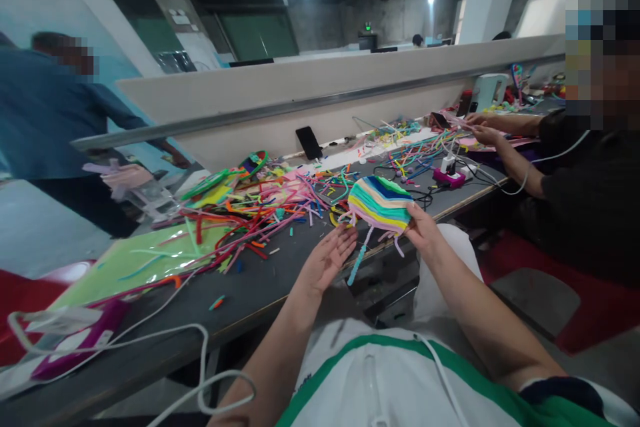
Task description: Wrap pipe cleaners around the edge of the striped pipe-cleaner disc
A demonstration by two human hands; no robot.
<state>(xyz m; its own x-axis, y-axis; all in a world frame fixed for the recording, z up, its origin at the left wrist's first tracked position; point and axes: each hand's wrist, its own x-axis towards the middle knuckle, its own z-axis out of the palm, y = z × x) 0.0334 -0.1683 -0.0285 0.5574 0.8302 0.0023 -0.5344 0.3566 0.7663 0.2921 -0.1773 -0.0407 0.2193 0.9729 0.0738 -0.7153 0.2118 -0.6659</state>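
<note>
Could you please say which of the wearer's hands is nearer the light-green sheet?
Left. The left hand is right of the light-green sheet; the right hand, holding the striped piece, is farther right.

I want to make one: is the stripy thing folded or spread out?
Spread out: the striped piece shows its coloured bands side by side, and the right hand holds one edge. Its back is hidden.
</note>
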